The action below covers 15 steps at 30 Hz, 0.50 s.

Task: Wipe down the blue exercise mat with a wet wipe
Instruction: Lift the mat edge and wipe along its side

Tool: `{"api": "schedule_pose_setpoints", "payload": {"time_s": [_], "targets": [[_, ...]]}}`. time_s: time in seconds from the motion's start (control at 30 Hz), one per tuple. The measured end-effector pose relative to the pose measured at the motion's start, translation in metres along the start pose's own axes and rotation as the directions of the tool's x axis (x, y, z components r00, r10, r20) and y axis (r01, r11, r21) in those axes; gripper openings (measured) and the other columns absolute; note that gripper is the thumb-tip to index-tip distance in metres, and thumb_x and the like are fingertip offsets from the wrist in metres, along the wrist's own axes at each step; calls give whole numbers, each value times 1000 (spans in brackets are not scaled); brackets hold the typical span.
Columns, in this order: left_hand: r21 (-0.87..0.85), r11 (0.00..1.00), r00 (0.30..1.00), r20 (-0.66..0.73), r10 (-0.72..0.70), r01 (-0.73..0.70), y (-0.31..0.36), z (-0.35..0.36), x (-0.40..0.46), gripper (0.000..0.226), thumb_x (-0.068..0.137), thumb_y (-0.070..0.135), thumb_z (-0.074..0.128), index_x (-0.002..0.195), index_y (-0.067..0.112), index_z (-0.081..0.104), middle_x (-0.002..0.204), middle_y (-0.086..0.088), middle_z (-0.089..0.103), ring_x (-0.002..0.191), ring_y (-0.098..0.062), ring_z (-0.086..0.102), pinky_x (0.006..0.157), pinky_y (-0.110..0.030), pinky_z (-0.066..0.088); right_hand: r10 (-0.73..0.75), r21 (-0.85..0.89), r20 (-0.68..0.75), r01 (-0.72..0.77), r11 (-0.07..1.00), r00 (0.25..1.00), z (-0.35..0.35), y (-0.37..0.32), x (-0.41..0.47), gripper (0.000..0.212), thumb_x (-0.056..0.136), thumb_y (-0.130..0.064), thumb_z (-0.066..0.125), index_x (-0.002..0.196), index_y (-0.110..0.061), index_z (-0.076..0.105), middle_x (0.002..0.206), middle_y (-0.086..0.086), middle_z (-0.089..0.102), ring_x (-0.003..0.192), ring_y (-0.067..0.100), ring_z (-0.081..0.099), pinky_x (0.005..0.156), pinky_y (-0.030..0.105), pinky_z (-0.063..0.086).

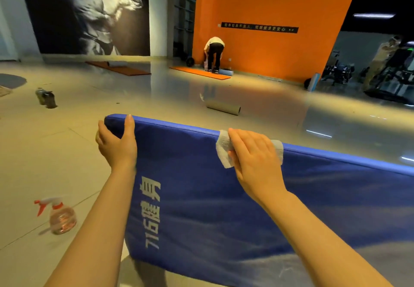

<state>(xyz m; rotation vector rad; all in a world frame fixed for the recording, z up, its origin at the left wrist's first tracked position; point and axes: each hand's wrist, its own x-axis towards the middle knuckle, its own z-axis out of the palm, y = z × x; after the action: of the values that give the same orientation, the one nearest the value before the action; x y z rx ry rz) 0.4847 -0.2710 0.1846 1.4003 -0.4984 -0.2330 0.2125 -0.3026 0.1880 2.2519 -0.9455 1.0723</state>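
A gym hall with a pale glossy floor (56, 152) stretches back to an orange wall (268, 6) and a large black-and-white mural (89, 13) on the left. In front stands the blue mat (224, 197), thick and padded, held up on edge so its broad face with white lettering faces the camera and its top edge slopes down to the right.

The left hand (117, 143) grips the mat's upper left corner, thumb laid over the top edge and fingers wrapped round the end. The right hand (253, 152) presses a white wet wipe (224, 150) onto the top edge further right; its fingers curl over the edge with the wipe bunched beneath them, folds showing on both sides of the hand.

On the floor to the left lies a clear spray bottle (60, 216) with an orange and white trigger. Beyond the mat lies a rolled grey mat (224, 107). By the orange wall a person (214, 53) bends over an orange mat (199, 72). Another person (378, 60) stands at machines on the far right.
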Motion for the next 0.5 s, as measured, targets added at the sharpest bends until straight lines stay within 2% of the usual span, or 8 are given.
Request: {"api": "schedule_pose_setpoints", "payload": {"time_s": [0.1,0.2,0.3,0.33,0.43,0.5], "targets": [[47,999,1000,-12,-1,2,-2,-1,-8,101,85,58,66,158,19,9,164,-3,11,150,-28,12,119,-51,23,-49,30,16,49,998,999,28,-44,24,50,83,-7,67,131,-4,56,123,7,62,109,32,57,98,37,34],[31,999,1000,0,-25,25,1,1,-8,111,79,55,75,158,21,5,165,-4,8,151,-30,9,119,-54,23,-99,-26,23,99,995,995,40,-52,33,52,81,-6,71,132,-6,56,122,7,62,103,31,58,92,37,36],[-10,999,1000,0,-31,31,3,2,-3,113,77,47,79,158,23,5,163,-3,10,150,-29,15,117,-57,27,-115,-113,0,114,987,993,27,-25,26,34,94,-19,56,126,-7,58,112,7,63,88,31,58,79,35,36],[-20,999,1000,2,-29,29,3,1,-3,112,77,45,79,158,24,5,163,-3,11,149,-29,16,116,-56,29,-106,-128,3,106,986,994,20,-14,20,34,97,-24,49,125,-7,58,110,8,63,86,32,57,77,36,35],[-29,1000,1000,4,3,-3,5,2,-9,106,83,43,75,158,26,3,165,-5,5,151,-27,8,120,-50,23,-69,-204,27,73,976,997,-7,31,-9,39,100,-28,41,128,-5,56,115,11,62,92,35,56,82,40,37],[42,996,997,-9,80,-79,7,4,-21,96,90,41,68,159,24,3,166,-7,-2,152,-26,-1,120,-45,17,0,-260,30,7,965,1000,-29,62,-34,41,100,-27,40,131,-4,55,119,13,61,99,36,54,89,43,37]]}}
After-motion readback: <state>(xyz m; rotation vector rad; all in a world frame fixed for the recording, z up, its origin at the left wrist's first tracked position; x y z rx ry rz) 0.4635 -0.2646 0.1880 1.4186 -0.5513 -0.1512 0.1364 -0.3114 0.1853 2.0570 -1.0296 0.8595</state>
